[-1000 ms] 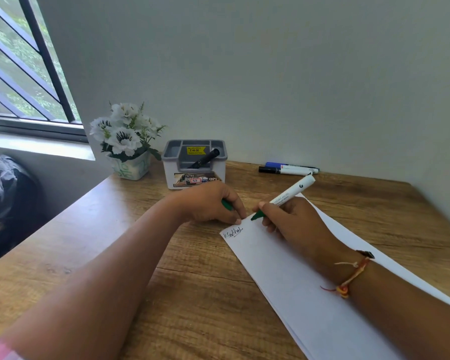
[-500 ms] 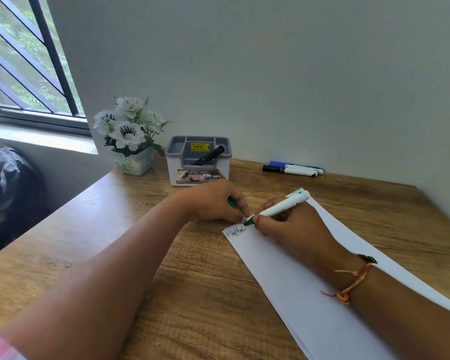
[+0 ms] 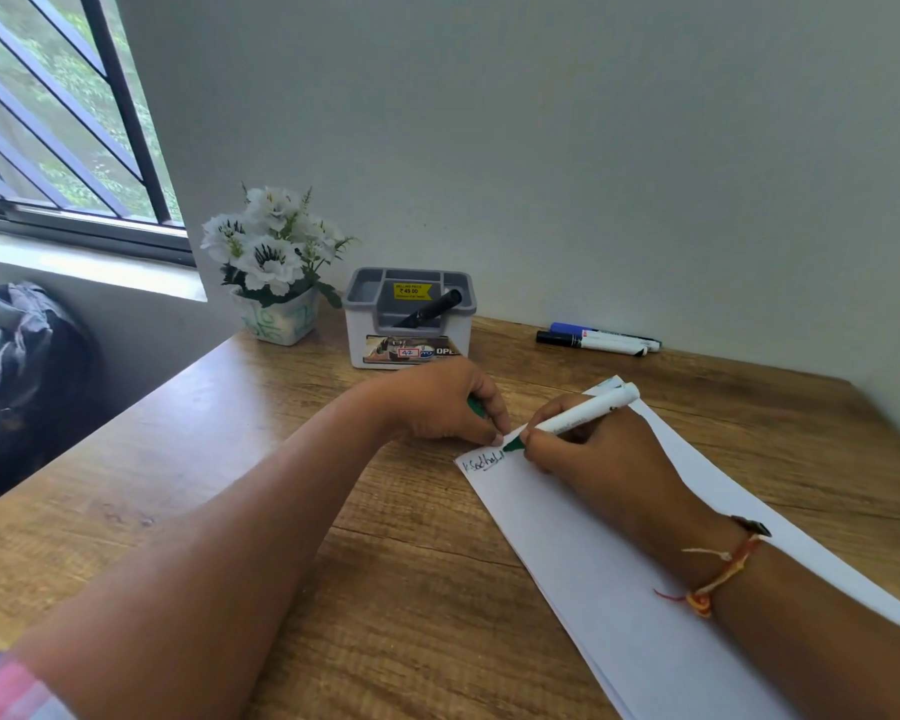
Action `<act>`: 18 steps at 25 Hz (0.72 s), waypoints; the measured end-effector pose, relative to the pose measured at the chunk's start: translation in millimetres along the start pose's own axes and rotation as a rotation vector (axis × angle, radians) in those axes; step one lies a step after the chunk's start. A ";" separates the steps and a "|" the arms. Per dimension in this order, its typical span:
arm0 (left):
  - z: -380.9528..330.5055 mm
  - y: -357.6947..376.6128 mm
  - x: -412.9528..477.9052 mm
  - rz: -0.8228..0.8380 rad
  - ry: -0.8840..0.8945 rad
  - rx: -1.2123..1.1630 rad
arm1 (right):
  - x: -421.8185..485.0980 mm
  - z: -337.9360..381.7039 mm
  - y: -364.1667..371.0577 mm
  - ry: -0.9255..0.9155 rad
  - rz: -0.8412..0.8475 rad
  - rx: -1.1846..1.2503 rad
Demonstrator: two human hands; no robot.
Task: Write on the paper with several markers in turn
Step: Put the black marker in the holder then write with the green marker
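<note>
Item 1. Paper [image 3: 619, 579]: white sheets lying slantwise on the wooden desk [image 3: 219, 459], from centre toward 5 o'clock. Handwriting [image 3: 483, 463] in the top-left corner; it reads a stroke longer than half a second ago.

Item 2. Green marker [image 3: 575, 417]: white barrel, green nib end, uncapped. Held in the right hand [image 3: 588, 449], fingers closed round the lower barrel, tip touching the paper just right of the handwriting. A second ago the marker stood steeper with its tip off the sheet; the barrel now lies lower, its back end pointing to 2 o'clock.

Item 3. Left hand [image 3: 440, 402]: closed on a green cap [image 3: 475, 406], only partly visible between the fingers. Fingertips press on the paper's top-left edge, touching distance from the nib. Position much as before.

Item 4. Blue marker [image 3: 601, 332] and black marker [image 3: 588, 343]: capped, side by side against the wall at 1 o'clock, well apart from the paper. Unmoved.

Item 5. Grey-and-white pen holder [image 3: 409, 324] at 12 o'clock, one black marker [image 3: 430, 309] leaning inside; yellow price sticker on the inner wall.

Item 6. White flowers in a pot [image 3: 276, 272] at 11 o'clock, just beside the holder.

Item 7. Thread bracelet [image 3: 720, 574] on the right wrist.
</note>
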State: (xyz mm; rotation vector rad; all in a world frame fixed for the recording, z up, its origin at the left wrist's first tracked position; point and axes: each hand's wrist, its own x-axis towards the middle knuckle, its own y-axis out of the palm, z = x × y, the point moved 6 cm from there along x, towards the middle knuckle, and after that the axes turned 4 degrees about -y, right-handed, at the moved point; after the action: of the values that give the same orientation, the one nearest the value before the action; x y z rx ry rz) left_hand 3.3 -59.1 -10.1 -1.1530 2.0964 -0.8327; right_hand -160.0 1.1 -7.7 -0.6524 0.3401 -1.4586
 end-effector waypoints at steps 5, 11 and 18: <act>1.4 0.2 0.9 0.003 0.003 -0.002 | -0.3 1.3 1.2 0.014 0.034 -0.039; 0.1 0.3 0.5 0.017 -0.003 -0.008 | 1.7 -3.1 0.3 0.038 0.010 -0.022; -1.3 -0.4 -0.8 0.001 0.000 0.005 | 1.9 -3.6 0.1 0.022 -0.001 -0.043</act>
State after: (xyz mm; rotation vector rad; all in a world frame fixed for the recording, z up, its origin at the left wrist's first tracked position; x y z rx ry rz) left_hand 2.9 -58.2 -8.8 -1.1488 2.0931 -0.8371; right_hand -161.8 -1.5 -10.2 -0.6720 0.3894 -1.4636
